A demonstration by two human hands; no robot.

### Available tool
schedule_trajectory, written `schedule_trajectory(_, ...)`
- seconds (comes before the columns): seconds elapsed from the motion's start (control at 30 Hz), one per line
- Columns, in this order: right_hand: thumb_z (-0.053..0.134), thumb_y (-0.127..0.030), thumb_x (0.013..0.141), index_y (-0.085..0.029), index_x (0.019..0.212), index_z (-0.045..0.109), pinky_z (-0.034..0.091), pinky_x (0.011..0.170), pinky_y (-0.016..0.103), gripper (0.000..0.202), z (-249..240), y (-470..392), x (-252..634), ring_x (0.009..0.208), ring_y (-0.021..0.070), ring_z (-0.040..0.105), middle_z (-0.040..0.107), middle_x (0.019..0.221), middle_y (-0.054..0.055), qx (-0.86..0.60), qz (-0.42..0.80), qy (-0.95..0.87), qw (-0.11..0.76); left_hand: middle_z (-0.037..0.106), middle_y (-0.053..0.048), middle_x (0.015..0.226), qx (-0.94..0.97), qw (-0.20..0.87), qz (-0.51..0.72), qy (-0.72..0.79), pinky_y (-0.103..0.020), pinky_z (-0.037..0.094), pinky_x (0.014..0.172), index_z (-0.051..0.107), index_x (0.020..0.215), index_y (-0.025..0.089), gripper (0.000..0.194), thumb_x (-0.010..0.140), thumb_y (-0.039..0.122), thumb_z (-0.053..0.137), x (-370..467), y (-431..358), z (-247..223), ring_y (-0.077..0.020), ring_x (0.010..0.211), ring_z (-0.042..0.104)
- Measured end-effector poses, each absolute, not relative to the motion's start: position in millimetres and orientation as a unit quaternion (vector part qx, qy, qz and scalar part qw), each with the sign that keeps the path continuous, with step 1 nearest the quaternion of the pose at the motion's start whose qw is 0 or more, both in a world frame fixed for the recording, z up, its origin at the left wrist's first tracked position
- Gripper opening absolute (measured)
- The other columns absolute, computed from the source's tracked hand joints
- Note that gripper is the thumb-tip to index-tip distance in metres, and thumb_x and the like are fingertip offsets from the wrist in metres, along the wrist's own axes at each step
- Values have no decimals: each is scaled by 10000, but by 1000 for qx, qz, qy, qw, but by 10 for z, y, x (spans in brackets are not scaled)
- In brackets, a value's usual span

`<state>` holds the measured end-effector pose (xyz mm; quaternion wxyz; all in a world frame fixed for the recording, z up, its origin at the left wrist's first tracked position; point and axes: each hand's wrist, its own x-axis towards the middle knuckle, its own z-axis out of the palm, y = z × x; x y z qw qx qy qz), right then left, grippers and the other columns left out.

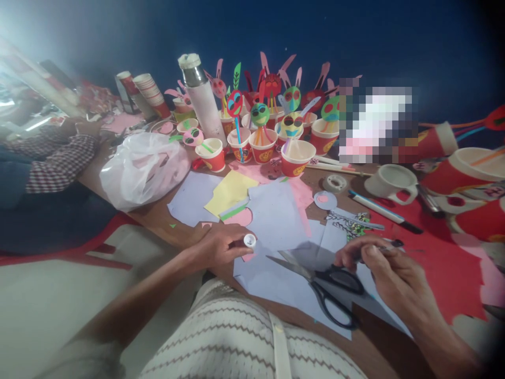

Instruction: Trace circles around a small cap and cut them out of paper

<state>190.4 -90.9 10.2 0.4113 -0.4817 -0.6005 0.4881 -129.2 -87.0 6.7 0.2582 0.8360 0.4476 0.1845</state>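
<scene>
My left hand (216, 246) is closed around a small white round object (249, 241), its circular end facing up; the rest is hidden in the fingers. My right hand (394, 271) pinches a thin, dark-ended stick-like object (395, 243), too small to name. Between the hands, black-handled scissors (311, 276) lie with blades apart on pale blue-grey paper (272, 281), their handles close to my right fingers. Cut strips with black leaf drawings (349, 223) lie just beyond my right hand. A yellow paper piece (232, 192) and a pink scrap (239, 217) lie beyond my left hand.
Paper cups with colourful paper faces (262, 147) crowd the back, beside a flask (203, 100). A white plastic bag (144, 168) sits left. Rightward are a tape roll (335, 183), mug (390, 181), marker (384, 211) and red paper (442, 268). Another person's checked sleeve (63, 160) shows far left.
</scene>
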Motion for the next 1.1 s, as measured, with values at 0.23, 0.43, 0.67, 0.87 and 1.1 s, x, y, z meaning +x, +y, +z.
schedule_trajectory(0.23, 508, -342, 889, -213, 697, 604, 454, 565, 281, 251, 117, -904, 1873, 649, 173, 573, 580, 687, 18, -494, 478, -606, 400, 632, -10, 680, 824, 297, 182, 447, -228, 416, 664, 649, 823, 175, 205, 856, 343, 537, -1290, -884, 35, -138, 699, 572)
schedule_trajectory(0.43, 526, -373, 874, -224, 749, 604, 469, 546, 283, 209, 102, -909, 1880, 660, 190, 598, 585, 663, 15, -503, 478, -598, 401, 627, -11, 705, 821, 301, 170, 455, -234, 403, 691, 644, 743, 179, 227, 857, 334, 522, -1260, -906, 44, -143, 732, 556)
schedule_trajectory(0.67, 515, -381, 883, -213, 733, 605, 481, 560, 260, 242, 131, -917, 1870, 665, 168, 597, 605, 701, 24, -509, 466, -609, 390, 617, 2, 693, 814, 334, 161, 447, -243, 394, 702, 645, 830, 180, 179, 867, 304, 521, -1231, -923, 136, -135, 721, 532)
schedule_trajectory(0.87, 537, -383, 871, -212, 765, 606, 476, 547, 260, 212, 132, -927, 1865, 650, 168, 593, 614, 656, 20, -507, 464, -604, 403, 621, -10, 721, 801, 359, 171, 447, -241, 402, 696, 637, 840, 166, 209, 883, 317, 499, -1240, -929, 138, -133, 723, 540)
schedule_trajectory(1.1, 556, -365, 864, -220, 782, 616, 454, 526, 282, 178, 86, -902, 1876, 626, 173, 597, 597, 617, 4, -504, 461, -595, 424, 588, -3, 707, 822, 322, 172, 438, -250, 388, 691, 628, 836, 169, 202, 879, 320, 501, -1215, -946, 116, -135, 715, 510)
